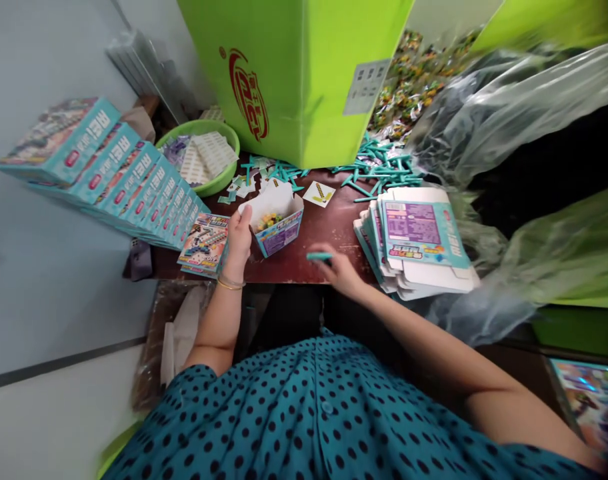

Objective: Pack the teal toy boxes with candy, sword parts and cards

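Observation:
My left hand [239,239] grips the near left side of a small open carton [280,238], tilted so its mouth faces me. Small yellow and green pieces [268,221] show inside it. To the right of the carton, above the table's front edge, my right hand [338,267] is closed around a small teal plastic piece [319,256], slightly blurred. Beside my left hand lie printed leaflets [204,241]. A square card [319,194] with a picture of a yellow and black tool rests behind the carton.
Stacked finished boxes [134,180] lean at the left, near a green basket [229,183] of sheets. Flat cartons [419,230] are piled at the right. Teal T-shaped pieces [384,167] lie heaped at the back, below a large green box [304,80]. Plastic film [504,113] hangs at the right.

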{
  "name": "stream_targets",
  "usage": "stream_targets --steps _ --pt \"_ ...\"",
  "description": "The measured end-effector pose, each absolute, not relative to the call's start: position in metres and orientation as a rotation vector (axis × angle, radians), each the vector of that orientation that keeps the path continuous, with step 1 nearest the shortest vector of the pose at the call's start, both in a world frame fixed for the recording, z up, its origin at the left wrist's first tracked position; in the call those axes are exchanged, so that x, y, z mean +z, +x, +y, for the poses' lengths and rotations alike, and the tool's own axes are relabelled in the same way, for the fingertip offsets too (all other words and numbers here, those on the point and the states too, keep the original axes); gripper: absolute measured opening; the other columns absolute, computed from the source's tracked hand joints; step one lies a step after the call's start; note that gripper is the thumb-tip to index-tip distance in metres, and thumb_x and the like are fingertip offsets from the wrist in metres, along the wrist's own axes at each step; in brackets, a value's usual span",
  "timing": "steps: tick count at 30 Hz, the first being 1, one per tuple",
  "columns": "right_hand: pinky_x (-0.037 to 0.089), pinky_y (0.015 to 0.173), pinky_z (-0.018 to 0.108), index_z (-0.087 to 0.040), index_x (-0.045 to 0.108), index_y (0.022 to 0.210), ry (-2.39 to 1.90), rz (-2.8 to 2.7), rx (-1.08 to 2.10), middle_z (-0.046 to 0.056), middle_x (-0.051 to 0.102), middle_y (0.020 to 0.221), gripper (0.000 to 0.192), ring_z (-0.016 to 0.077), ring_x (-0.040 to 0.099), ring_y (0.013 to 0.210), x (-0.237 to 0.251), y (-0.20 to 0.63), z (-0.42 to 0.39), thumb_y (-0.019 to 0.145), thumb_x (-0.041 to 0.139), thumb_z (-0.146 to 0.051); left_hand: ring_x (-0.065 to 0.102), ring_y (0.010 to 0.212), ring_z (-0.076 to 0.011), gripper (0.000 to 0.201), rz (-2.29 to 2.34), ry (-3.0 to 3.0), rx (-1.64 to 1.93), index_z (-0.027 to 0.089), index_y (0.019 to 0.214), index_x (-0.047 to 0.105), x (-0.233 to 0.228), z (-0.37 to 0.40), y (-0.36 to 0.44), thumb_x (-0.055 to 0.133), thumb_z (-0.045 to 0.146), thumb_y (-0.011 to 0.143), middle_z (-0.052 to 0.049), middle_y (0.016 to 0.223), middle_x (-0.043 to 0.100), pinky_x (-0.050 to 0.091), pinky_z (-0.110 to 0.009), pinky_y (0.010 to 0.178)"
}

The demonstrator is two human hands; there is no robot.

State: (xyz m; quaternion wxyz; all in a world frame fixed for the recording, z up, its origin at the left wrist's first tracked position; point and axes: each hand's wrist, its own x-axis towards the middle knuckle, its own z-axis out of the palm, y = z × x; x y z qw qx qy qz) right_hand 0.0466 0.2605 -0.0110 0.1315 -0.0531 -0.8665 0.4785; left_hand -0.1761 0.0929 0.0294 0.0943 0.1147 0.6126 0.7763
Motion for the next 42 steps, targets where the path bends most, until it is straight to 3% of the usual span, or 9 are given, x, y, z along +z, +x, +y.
stream_targets --steps 5,8,13,18,27,30,35,40,42 --pt "0.058 0.067 0.025 -0.028 0.06 0.127 -0.158 -1.869 1.795 0.001 0.068 0.097 0.041 0.011 0.063 0.07 0.088 -0.02 0.28 0.1 0.057 -0.058 0.074 0.099 -0.025 0.057 1.749 0.316 2.28 0.015 0.101 0.076 0.026 0.098 -0.169 0.085 0.064 0.072 -0.01 0.104 0.079 0.057 -0.036 0.093" --pt "0.059 0.083 0.027 -0.027 0.062 0.121 -0.027 -1.747 1.791 0.001 0.067 0.102 0.046 0.0115 0.068 0.088 0.111 -0.066 0.277 0.101 0.048 -0.066 0.074 0.093 -0.0236 0.056 1.7 0.268 2.246 0.014 0.1 0.076 0.028 0.104 -0.17 0.086 0.061 0.071 -0.008 0.098 0.079 0.057 -0.035 0.089" --pt "0.055 0.099 0.038 -0.023 0.071 0.113 0.117 -1.934 1.717 0.006 0.074 0.113 0.051 0.0203 0.068 0.109 0.102 -0.087 0.277 0.088 0.068 -0.067 0.074 0.089 -0.0234 0.053 1.644 0.245 2.204 0.014 0.099 0.076 0.031 0.109 -0.176 0.087 0.056 0.07 -0.008 0.094 0.079 0.056 -0.034 0.086" --pt "0.05 0.104 0.043 -0.023 0.075 0.103 0.233 -2.184 1.144 0.007 0.076 0.108 0.024 0.0224 0.066 0.109 0.102 -0.058 0.291 0.099 0.062 -0.043 0.075 0.098 -0.0258 0.05 1.608 0.244 2.207 0.014 0.1 0.077 0.031 0.113 -0.179 0.087 0.054 0.072 -0.01 0.1 0.08 0.056 -0.036 0.091" --pt "0.054 0.087 0.041 -0.014 0.068 0.133 0.263 -3.071 0.458 0.017 0.078 0.109 0.042 0.0296 0.074 0.096 0.098 -0.046 0.233 0.107 0.05 -0.04 0.075 0.1 -0.0263 0.053 1.568 0.351 2.211 0.014 0.098 0.076 0.036 0.116 -0.167 0.088 0.056 0.069 -0.008 0.096 0.081 0.057 -0.034 0.091" --pt "0.055 0.089 0.039 -0.022 0.072 0.13 0.316 -3.072 0.68 0.012 0.08 0.109 0.035 0.0278 0.075 0.098 0.102 -0.043 0.249 0.104 0.055 -0.039 0.075 0.103 -0.0275 0.057 1.582 0.352 2.21 0.014 0.102 0.076 0.035 0.113 -0.166 0.088 0.059 0.069 -0.009 0.101 0.081 0.057 -0.036 0.093" --pt "0.045 0.117 0.046 -0.023 0.066 0.138 -0.193 -2.265 1.217 0.01 0.069 0.14 0.043 0.026 0.061 0.133 0.069 -0.033 0.284 0.103 0.051 -0.043 0.071 0.116 -0.0261 0.06 1.717 0.393 2.313 0.015 0.108 0.076 0.015 0.102 -0.147 0.068 0.071 0.085 -0.011 0.119 0.077 0.054 -0.036 0.102" --pt "0.05 0.113 0.047 -0.022 0.062 0.144 -0.483 -1.981 1.894 0.008 0.072 0.133 0.061 0.0272 0.062 0.132 0.02 -0.037 0.275 0.103 0.038 -0.059 0.073 0.107 -0.0256 0.055 1.889 0.365 2.199 0.015 0.111 0.075 -0.001 0.095 -0.126 0.078 0.06 0.079 -0.01 0.113 0.079 0.056 -0.036 0.098" --pt "0.051 0.111 0.043 -0.022 0.062 0.145 -0.364 -1.934 2.035 0.006 0.074 0.13 0.061 0.0262 0.064 0.129 0.016 -0.04 0.275 0.097 0.049 -0.058 0.074 0.106 -0.0259 0.05 1.961 0.464 2.079 0.014 0.11 0.075 0.004 0.094 -0.131 0.082 0.048 0.075 -0.011 0.112 0.08 0.056 -0.037 0.099"
